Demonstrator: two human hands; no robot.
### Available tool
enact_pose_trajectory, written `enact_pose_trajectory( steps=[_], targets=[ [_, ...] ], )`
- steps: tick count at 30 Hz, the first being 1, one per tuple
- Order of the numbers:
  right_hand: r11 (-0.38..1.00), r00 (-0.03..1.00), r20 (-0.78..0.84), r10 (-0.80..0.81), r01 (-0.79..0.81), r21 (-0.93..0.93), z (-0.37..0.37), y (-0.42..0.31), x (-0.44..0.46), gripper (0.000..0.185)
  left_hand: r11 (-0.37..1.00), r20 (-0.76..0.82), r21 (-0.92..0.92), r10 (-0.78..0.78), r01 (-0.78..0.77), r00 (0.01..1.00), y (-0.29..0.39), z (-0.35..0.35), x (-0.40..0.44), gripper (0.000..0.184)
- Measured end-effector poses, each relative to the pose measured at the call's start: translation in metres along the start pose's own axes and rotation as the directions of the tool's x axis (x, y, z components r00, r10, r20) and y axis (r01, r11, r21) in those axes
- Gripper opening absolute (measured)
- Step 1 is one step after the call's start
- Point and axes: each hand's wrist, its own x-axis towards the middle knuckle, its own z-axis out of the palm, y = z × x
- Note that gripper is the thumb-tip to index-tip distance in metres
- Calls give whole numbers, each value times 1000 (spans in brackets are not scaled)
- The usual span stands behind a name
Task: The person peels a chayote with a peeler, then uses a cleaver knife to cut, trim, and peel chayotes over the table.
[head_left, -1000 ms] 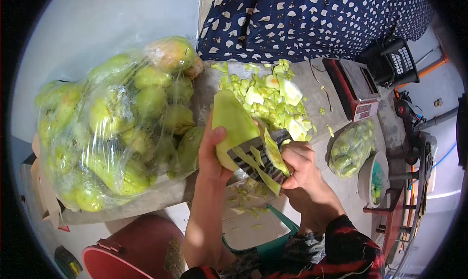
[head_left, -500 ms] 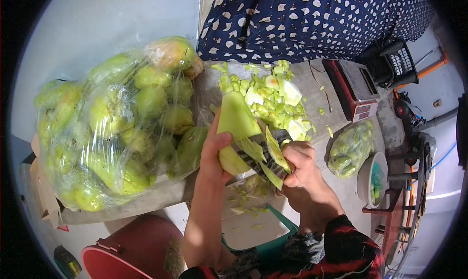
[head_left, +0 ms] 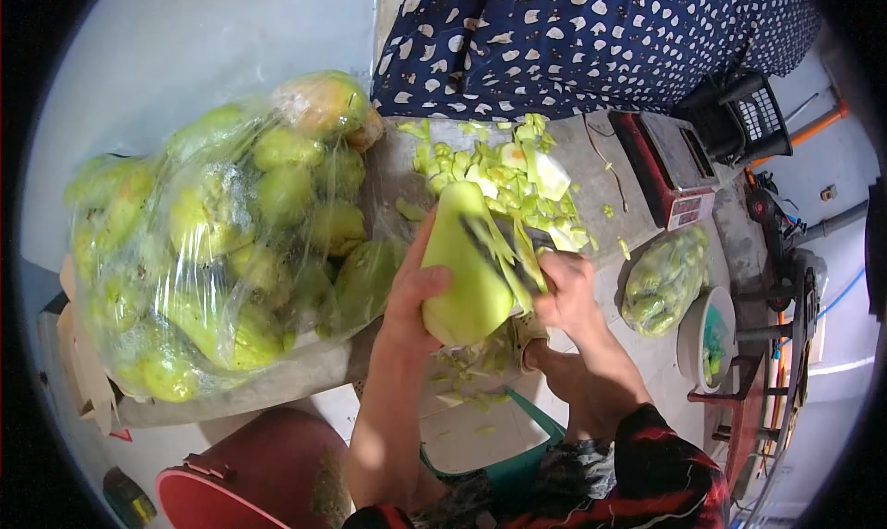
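Note:
My left hand (head_left: 413, 291) is wrapped round a large peeled pale-green fruit (head_left: 467, 293), its thumb on the near side. Closed round the end of a dark blade (head_left: 528, 268) is my right hand (head_left: 569, 293), at the fruit's right side; the tool's handle is hidden in the fingers. Strips of green peel (head_left: 500, 252) hang over the blade. Beyond the fruit, a heap of peelings and pale pieces (head_left: 499, 173) lies on the grey slab.
A clear plastic bag of green fruit (head_left: 212, 243) fills the left. At right are a red scale (head_left: 667, 164), a smaller filled bag (head_left: 665, 284), a white bucket (head_left: 691, 344) and a black basket (head_left: 753, 118). Below stand a red bin (head_left: 249, 464) and a green-rimmed container (head_left: 527, 418).
The fruit has shifted right and slightly down in my left hand and turned more upright. The blade and its peel strips have moved up along the fruit's right side with my right hand.

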Motion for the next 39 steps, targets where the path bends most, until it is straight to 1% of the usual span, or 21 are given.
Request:
enact_pose_trajectory(
  steps=[1,2,3,5,7,9,10,12,16,18,20,22,26,27,29,33,35,36,37,38,39],
  targets=[
    [974,974,17,226,-226,-7,6,4,1,66,1000,3,-2,-4,4,1000,-1,2,0,89],
    [948,947,36,318,-316,-42,11,23,-2,64,999,67,-2,-38,39,997,-2,3,0,88],
    [943,943,6,332,-331,-42,10,26,-5,66,997,132,4,-71,71,989,0,4,0,87],
    [945,946,-12,324,-325,-39,7,32,-2,67,998,116,-33,-55,60,992,-1,4,2,84],
    [963,965,-16,262,-260,67,3,28,-2,71,995,83,-81,-52,59,995,-6,3,0,82],
    [966,971,1,239,-238,97,4,20,-5,72,971,-8,-237,-10,8,1000,-7,1,3,79],
    [970,978,18,208,-209,124,4,15,-4,74,972,-7,-236,-9,7,1000,-7,-5,3,79],
    [991,999,30,30,-34,127,3,8,-3,73,991,-121,-134,2,-18,993,-4,-18,1,74],
    [957,980,-1,-197,192,218,2,1,-3,72,967,-50,-243,64,-75,997,-7,-10,8,71],
    [925,942,-15,-335,332,185,1,-5,2,73,943,-95,-314,88,-114,992,-8,-11,9,70],
    [903,913,-20,-407,405,146,1,-14,6,72,950,-93,-299,59,-85,994,-6,-9,9,70],
    [898,907,-18,-422,420,128,0,-18,7,72,932,62,-349,130,-101,990,-9,-13,10,70],
    [895,899,-13,-439,438,89,1,-22,8,72,936,7,-339,98,-89,995,-10,-1,7,70],
    [894,898,-12,-439,438,89,1,-22,8,72,938,-59,-336,71,-87,996,-12,1,8,69],
    [898,900,-11,-436,436,51,1,-22,8,72,939,-124,-334,45,-85,991,-13,2,8,69],
    [901,901,-11,-434,434,10,0,-23,6,73,934,-77,-353,35,-60,996,-15,-2,9,68],
    [931,930,30,-365,365,12,2,-12,0,75,930,-56,-363,35,-53,998,-15,-8,10,69],
    [969,970,18,-242,243,-41,7,-3,-4,75,951,-76,-284,108,-125,991,-12,-14,11,71],
    [994,994,-8,-108,108,-14,12,7,-8,75,960,-88,-200,180,-195,980,-9,-18,10,73],
    [1000,999,-32,26,-25,18,15,13,-8,75,960,-84,-198,183,-196,980,-5,-18,10,73],
    [1000,999,-33,16,-16,19,12,14,-5,75,942,-104,-255,198,-218,975,-2,-19,9,74]
  ],
)
